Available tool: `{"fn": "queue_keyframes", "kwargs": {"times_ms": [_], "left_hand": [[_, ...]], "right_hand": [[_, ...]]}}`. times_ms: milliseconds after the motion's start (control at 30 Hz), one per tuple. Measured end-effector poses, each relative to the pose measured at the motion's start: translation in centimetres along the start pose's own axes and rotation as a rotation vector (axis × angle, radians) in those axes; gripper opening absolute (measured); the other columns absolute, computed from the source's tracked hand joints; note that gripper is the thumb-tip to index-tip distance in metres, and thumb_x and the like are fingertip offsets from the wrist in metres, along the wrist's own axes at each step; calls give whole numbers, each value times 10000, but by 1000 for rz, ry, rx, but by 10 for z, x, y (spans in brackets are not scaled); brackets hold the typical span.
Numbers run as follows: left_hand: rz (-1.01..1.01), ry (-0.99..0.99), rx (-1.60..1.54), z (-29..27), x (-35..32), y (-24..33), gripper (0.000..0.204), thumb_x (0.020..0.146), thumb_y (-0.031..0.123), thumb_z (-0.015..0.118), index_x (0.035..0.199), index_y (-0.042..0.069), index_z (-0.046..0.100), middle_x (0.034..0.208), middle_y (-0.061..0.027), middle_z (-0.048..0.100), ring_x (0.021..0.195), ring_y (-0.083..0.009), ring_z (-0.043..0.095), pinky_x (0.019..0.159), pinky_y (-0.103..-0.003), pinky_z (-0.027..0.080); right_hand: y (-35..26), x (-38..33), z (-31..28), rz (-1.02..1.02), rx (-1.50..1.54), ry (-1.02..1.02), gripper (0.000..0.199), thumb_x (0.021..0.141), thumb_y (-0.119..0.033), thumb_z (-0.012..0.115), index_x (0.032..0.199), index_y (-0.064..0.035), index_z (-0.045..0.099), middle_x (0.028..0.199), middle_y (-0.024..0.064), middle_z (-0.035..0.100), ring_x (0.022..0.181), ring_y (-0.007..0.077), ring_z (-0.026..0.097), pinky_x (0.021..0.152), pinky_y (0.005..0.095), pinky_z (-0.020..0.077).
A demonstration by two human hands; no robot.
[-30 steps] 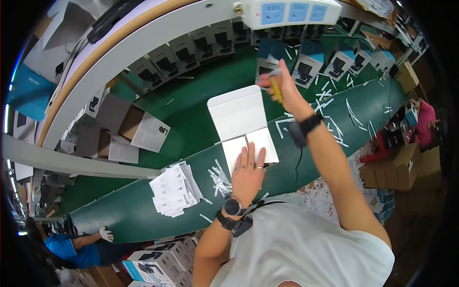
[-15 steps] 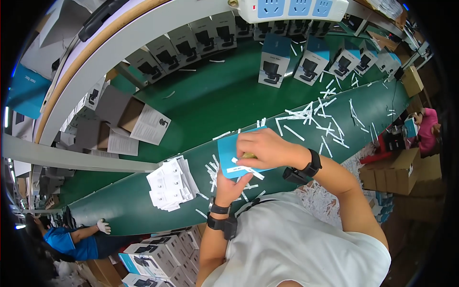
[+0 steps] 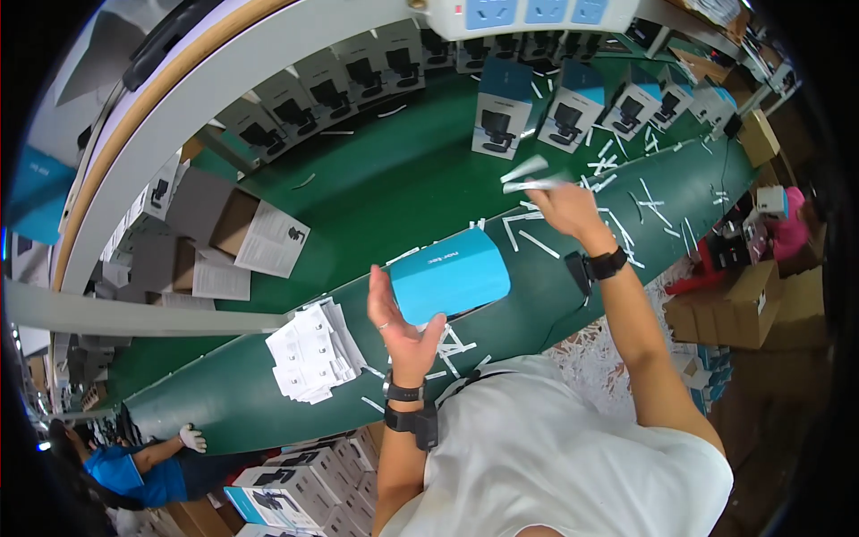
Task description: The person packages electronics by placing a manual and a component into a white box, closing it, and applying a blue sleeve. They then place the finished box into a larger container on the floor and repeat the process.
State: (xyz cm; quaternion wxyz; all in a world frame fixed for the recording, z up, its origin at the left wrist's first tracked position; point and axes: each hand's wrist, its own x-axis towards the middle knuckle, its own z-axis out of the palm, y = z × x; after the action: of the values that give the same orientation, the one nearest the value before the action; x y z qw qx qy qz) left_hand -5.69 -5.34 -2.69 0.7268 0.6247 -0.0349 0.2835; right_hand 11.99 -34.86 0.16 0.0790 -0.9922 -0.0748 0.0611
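Near cartons (image 3: 720,313), a green bench (image 3: 233,394) bears a blue box (image 3: 452,277) and strips (image 3: 540,244).

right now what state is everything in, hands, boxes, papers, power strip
blue-lidded box: lid down, perhaps not flush
left hand: open, at the box's left side
right hand: white strips at its fingertips, grip blurred
paper stack: uneven
grey carton: open
blue-topped boxes: upright
power strip: visible sockets unplugged

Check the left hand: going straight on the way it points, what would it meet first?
Probably the blue box: the open left hand has its thumb and palm at the box's near left corner, though depth leaves contact unclear.
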Motion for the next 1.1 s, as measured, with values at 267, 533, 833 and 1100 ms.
{"fn": "queue_keyframes", "kwargs": {"times_ms": [267, 533, 833, 1100], "left_hand": [[109, -326, 517, -33, 10, -2, 623, 642, 149, 942, 1171, 101, 615, 1351, -147, 557, 1324, -410, 490, 1014, -499, 493], [166, -541, 675, -55, 24, 5, 545, 671, 159, 914, 1160, 127, 677, 1308, -149, 564, 1280, -423, 525, 998, -489, 506], [153, -825, 758, -68, 34, 18, 602, 741, 213, 862, 1308, 173, 661, 1410, -186, 482, 1364, -455, 434, 1071, -568, 433], [241, -886, 1289, -9, 12, 34, 738, 826, 284, 769, 1477, 124, 460, 1501, -143, 445, 1412, -341, 413, 1130, -487, 381]], "right_hand": [[-83, -114, 5, -579, 716, 200, 631, 710, -322, 891, 1282, -149, 689, 999, 74, 633, 767, 225, 619, 692, 318, 531], [-90, -116, 43, -550, 716, 280, 467, 734, -235, 850, 1188, -221, 746, 946, 18, 563, 644, 142, 557, 565, 294, 476], [-83, -123, 49, -567, 605, 319, 467, 760, -177, 815, 1213, -247, 727, 937, 17, 567, 650, 158, 549, 554, 291, 477], [-84, -133, 74, -667, 458, 440, 484, 694, -22, 744, 1163, -141, 723, 1289, 78, 668, 630, 171, 581, 540, 275, 494]]}}
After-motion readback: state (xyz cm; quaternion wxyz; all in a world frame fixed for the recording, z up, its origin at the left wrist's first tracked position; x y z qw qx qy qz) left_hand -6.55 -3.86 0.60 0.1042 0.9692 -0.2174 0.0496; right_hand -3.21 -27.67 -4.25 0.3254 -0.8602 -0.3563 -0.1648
